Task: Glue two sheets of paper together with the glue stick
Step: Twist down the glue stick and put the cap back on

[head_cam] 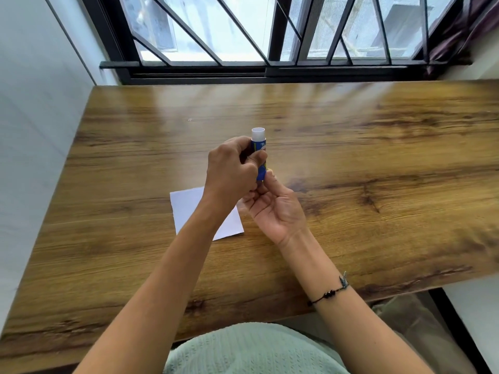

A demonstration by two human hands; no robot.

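Note:
A blue glue stick (259, 147) with a white open top stands upright above the wooden table (351, 163). My left hand (232, 171) grips its barrel from the left. The fingertips of my right hand (272, 206) pinch its lower end from below, palm up. The cap is not in view. White paper (189, 209) lies flat on the table beneath my left wrist, partly hidden by that arm; I cannot tell whether it is one sheet or two.
A white wall (40, 117) runs along the table's left side. A barred window (270, 36) stands behind the far edge. The table's near edge is just above my lap.

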